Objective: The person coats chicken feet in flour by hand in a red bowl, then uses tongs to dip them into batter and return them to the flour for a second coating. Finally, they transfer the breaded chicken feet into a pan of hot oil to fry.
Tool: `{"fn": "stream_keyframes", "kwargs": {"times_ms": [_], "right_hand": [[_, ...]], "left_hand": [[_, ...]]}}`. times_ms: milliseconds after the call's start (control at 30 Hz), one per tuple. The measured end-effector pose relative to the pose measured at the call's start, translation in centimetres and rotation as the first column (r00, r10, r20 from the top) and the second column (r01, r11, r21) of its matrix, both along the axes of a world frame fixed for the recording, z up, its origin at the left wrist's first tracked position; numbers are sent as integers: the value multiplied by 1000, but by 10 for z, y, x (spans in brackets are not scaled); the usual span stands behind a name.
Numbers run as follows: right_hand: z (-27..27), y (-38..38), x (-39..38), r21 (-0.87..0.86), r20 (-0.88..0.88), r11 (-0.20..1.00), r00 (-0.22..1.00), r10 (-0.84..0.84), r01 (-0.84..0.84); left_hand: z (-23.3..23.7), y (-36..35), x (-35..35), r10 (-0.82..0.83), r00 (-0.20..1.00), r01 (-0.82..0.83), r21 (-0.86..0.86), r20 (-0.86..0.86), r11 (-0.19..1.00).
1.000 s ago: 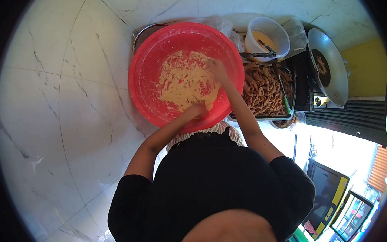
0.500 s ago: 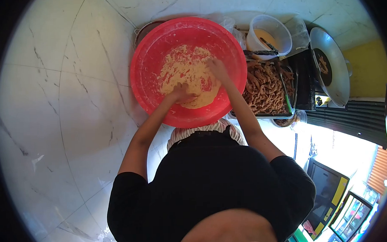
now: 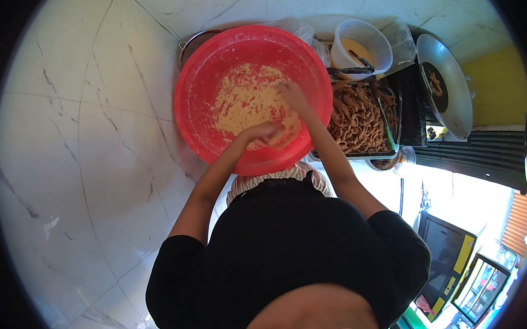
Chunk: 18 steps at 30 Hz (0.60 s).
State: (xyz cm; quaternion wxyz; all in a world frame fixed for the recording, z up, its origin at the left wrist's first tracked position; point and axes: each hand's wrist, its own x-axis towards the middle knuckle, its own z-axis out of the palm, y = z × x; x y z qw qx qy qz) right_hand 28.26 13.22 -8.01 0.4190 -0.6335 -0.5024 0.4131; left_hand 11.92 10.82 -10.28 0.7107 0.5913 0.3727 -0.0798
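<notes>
Left hand (image 3: 265, 131) and right hand (image 3: 292, 95) reach into one red basin (image 3: 259, 37) over loose flour (image 3: 241, 110), finger closure unclear. The flour looks light, soft and crumbly, best cupped from beneath. Right of the basin: one tub (image 3: 340, 58), one wok (image 3: 461, 88), uncountable strips (image 3: 357, 117).

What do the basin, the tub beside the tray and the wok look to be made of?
Basin: opaque red plastic, probably; evenly colored, thick rolled-looking rim.
Tub: likely clear plastic, smooth; the pale liquid shows through its wall.
Wok: bare metal, perhaps aluminum or steel; silvery-gray with soft sheen.
</notes>
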Motion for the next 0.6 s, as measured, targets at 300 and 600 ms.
{"fn": "stream_keyframes", "kwargs": {"times_ms": [300, 600], "right_hand": [[7, -1, 3, -14, 73, 1000, 997, 29, -28], [-31, -7, 8, -156, 326, 934, 876, 355, -320]], "left_hand": [[9, -54, 27, -42, 926, 285, 619, -376, 732], [12, -16, -20, -11, 977, 91, 371, -212, 924]]}}
